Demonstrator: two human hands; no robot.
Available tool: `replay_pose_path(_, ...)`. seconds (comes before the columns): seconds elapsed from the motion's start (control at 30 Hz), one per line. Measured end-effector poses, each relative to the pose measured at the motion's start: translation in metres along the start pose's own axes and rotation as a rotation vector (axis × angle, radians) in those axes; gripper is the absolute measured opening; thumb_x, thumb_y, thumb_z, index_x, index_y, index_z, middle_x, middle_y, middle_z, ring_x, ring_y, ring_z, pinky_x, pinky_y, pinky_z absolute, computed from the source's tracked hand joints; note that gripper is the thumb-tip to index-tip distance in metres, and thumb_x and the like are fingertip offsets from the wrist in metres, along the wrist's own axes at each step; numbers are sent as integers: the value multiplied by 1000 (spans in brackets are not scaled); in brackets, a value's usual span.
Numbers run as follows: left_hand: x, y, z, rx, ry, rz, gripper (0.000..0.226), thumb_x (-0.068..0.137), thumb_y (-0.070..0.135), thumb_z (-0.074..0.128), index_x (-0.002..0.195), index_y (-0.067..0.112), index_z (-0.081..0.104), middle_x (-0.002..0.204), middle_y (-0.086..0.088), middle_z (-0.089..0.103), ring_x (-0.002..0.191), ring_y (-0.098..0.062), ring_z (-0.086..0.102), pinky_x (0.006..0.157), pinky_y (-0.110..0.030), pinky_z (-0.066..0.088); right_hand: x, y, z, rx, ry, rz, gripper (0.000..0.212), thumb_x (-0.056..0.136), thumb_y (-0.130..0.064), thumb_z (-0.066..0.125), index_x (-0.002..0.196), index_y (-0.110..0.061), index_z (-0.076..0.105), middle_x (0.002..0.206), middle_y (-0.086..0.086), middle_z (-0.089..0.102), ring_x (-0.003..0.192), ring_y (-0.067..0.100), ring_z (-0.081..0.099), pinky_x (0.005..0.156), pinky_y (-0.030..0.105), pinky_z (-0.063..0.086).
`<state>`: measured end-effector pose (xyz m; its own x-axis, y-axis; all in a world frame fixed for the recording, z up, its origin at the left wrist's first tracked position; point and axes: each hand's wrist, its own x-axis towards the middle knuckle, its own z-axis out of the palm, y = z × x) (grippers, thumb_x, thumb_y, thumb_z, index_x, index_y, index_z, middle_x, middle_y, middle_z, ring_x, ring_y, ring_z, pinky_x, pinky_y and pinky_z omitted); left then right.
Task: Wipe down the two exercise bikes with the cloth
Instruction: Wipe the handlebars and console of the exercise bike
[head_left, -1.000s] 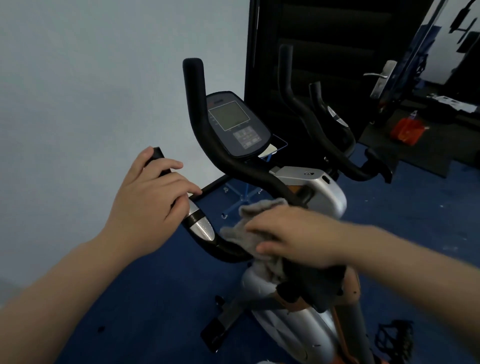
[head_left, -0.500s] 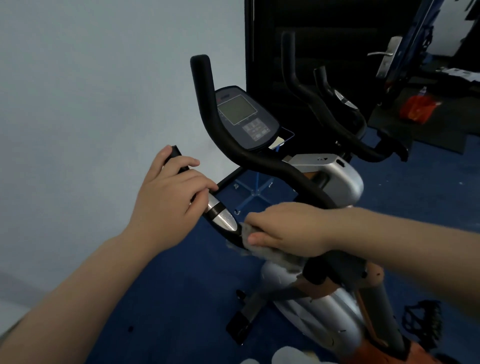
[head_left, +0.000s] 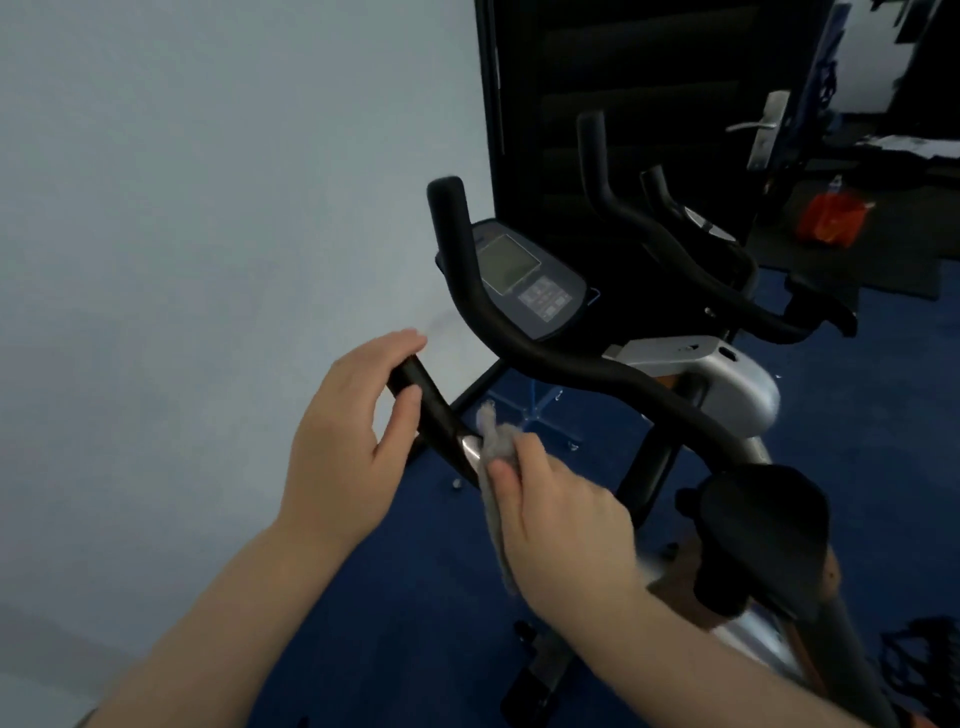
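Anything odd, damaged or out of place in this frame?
Nothing stands out. The left hand holds the bike's left handlebar while the right hand presses the cloth on its silver sensor.

I see open room left of the near handlebar grip (head_left: 415, 387), toward the bare wall (head_left: 208, 208). Rightward, the long curved handlebar (head_left: 545, 353) and console (head_left: 524, 280) block my way. Blue floor (head_left: 441, 597) lies open below; the black knob (head_left: 763, 519) crowds my right hand (head_left: 566, 525).
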<state>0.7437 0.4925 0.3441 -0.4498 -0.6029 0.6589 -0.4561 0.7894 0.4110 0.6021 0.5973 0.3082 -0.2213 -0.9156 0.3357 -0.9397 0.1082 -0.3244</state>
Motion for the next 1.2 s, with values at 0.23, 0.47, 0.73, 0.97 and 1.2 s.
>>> replay_pose_path(0.23, -19, 14, 6, -463, -7, -372, 41, 100, 32, 33, 138, 29, 48, 138, 23, 50, 129, 9, 41, 99, -2, 31, 44, -18, 12, -5, -19, -167, 50, 77, -32, 71, 112, -21, 37, 93, 0, 60, 56, 20, 50, 43, 27, 30)
replay_pose_path(0.47, -15, 27, 16, -570, 51, -469, 54, 98, 46, 20, 150, 33, 23, 157, 20, 23, 144, 2, 16, 121, -41, 15, 101, -62, 1, 783, -65, 178, 55, 95, -58, 14, 98, -28, 60, 92, -2, 67, 86, 16, 63, 77, 39, 51)
replay_pose_path(0.73, -28, 21, 12, -596, 143, -536, 55, 95, 56, 21, 146, 34, 24, 154, 21, 27, 135, 17, 22, 99, 4, 20, 110, -47, -8, -132, -30, -444, 47, 84, -32, 66, 124, -28, 40, 85, -3, 42, 64, 17, 42, 50, 30, 35)
replay_pose_path(0.97, -24, 22, 8, -612, 132, -459, 63, 93, 54, 27, 149, 26, 28, 149, 25, 32, 133, 17, 29, 97, 4, 24, 110, -26, -14, 276, -71, -485, 19, 98, -39, 35, 101, -32, 52, 95, 0, 59, 76, 25, 60, 61, 37, 49)
replay_pose_path(1.2, -20, 22, 14, -638, 79, -415, 49, 97, 45, 29, 143, 30, 35, 146, 24, 39, 134, 10, 33, 104, -4, 27, 68, -30, 1, 428, -84, -170, 30, 97, -48, 24, 116, -29, 37, 96, -3, 59, 77, 20, 61, 62, 38, 48)
